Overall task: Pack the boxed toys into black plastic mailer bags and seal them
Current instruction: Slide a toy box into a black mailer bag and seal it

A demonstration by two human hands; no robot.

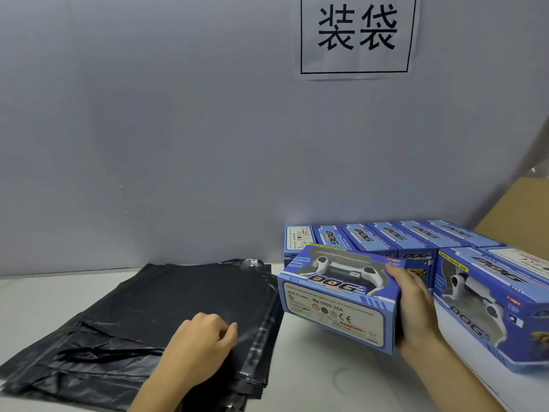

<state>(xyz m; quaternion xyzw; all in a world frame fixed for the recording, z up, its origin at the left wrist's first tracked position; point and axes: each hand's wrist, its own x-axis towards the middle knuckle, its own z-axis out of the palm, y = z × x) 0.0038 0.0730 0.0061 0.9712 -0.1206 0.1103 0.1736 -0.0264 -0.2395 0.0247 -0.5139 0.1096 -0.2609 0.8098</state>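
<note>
Black plastic mailer bags: stacked flat, near left on white table.
Blue cardboard toy boxes: rowed far right.
Held blue toy-dog box: lifted, gripped by right hand.
Left hand: fingers curled, pinching top bag.

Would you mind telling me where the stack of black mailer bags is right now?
The black mailer bags lie flat on the table's left side under the left hand, left of the toy box held in the right hand.
</note>
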